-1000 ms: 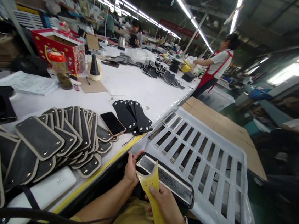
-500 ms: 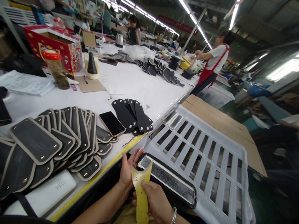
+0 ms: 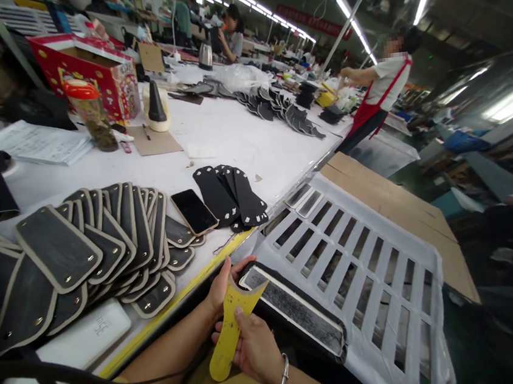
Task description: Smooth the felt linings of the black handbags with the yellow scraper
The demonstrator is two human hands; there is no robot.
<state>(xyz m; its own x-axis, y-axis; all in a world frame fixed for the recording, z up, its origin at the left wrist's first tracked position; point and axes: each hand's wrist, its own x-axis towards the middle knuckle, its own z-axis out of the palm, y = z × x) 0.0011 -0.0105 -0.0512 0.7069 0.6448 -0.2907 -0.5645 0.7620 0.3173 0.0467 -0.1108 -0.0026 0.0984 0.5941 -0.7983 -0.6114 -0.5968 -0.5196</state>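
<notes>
In my right hand (image 3: 257,344) is a flat yellow scraper (image 3: 239,316) with a concave, forked end, my thumb pressing on its face. That end reaches the near end of a long black piece (image 3: 291,310), which has a grey mottled strip framed in white. My left hand (image 3: 223,284) is at the same end of the piece, fingers curled along its far edge, partly hidden by the scraper. Beyond my hands, on the table edge, lie several black panels with white-marked ends (image 3: 232,197).
Left on the white table (image 3: 153,166) are overlapping grey panels with beige edging (image 3: 58,246), a phone (image 3: 194,212) and a white power bank (image 3: 81,351). A drink bottle (image 3: 93,117) stands before a red box (image 3: 83,69). A slotted grey-white rack (image 3: 359,254) stands right; a person in a red apron (image 3: 377,100) works beyond.
The scraper's handle has swung to the left, tilting it, and my right hand has shifted slightly left. My left fingers have closed in on the black piece. The whole view has shifted slightly.
</notes>
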